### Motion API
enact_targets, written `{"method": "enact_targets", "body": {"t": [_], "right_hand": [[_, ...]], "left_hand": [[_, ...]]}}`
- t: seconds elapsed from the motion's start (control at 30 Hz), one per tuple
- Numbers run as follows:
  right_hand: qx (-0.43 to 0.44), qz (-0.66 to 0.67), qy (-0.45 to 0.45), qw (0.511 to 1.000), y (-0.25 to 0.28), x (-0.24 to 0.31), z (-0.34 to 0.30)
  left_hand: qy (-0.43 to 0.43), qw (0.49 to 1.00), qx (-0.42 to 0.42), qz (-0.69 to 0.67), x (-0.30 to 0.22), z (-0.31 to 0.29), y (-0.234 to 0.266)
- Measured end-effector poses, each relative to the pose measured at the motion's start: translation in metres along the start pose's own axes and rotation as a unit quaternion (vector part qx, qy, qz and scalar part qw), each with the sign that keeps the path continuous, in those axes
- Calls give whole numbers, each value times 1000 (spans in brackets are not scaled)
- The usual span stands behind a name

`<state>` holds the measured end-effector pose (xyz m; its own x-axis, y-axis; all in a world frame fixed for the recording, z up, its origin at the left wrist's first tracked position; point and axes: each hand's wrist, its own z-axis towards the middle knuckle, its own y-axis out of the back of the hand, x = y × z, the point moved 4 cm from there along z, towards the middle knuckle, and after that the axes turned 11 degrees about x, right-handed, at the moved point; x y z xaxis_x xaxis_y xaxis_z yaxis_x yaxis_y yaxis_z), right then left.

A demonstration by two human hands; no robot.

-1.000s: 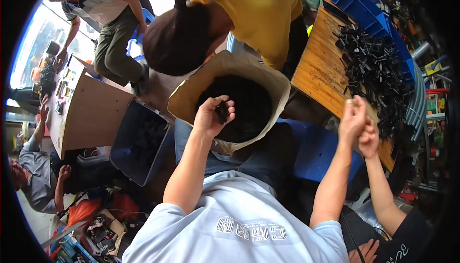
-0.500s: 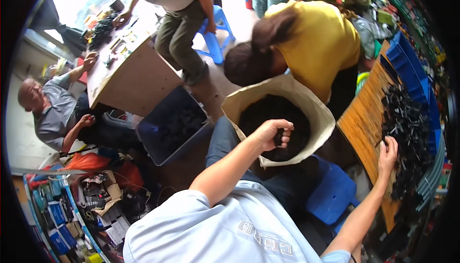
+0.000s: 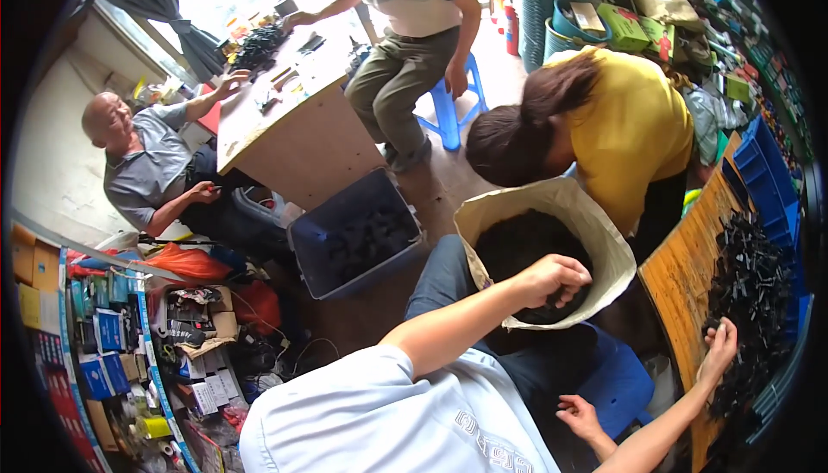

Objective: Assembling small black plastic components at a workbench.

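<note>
My left hand (image 3: 555, 281) is held over the mouth of a cream woven sack (image 3: 614, 253), its fingers curled. Whatever it may hold is too dark to make out. Inside the sack lies a dark mass of small black pieces (image 3: 517, 244). On the right, my right hand (image 3: 721, 350) reaches to the near side of a heap of small black parts (image 3: 749, 279) on a wooden board (image 3: 677, 270). Its fingertips are closed on a small black part at the heap's edge. Another person's hand (image 3: 583, 417), fingers spread, shows below my right forearm.
A person in yellow (image 3: 634, 119) bends close behind the sack. A grey bin (image 3: 354, 288) with black pieces stands left of it, near a table (image 3: 293, 150) with two people. Blue plastic (image 3: 608, 378) shows below the sack; shelves (image 3: 142, 361) fill the lower left.
The whole view has shifted, so things appear farther right and lower. My left hand has moved toward the sack's near right side. Another person's hand has come into view at the lower right.
</note>
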<state>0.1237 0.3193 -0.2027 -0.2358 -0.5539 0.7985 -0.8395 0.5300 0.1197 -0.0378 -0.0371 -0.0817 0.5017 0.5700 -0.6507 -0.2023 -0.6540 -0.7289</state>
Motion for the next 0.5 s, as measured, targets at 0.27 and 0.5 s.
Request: {"method": "enact_targets", "body": {"t": [0.27,0.5], "right_hand": [[-17,-222,30,974,-20,184,32],[-304,40,386,870,97,283,56]], "left_hand": [[-47,973,89,208,-9,7,-54],[-194,876,90,432,-42,-13,-92]]}}
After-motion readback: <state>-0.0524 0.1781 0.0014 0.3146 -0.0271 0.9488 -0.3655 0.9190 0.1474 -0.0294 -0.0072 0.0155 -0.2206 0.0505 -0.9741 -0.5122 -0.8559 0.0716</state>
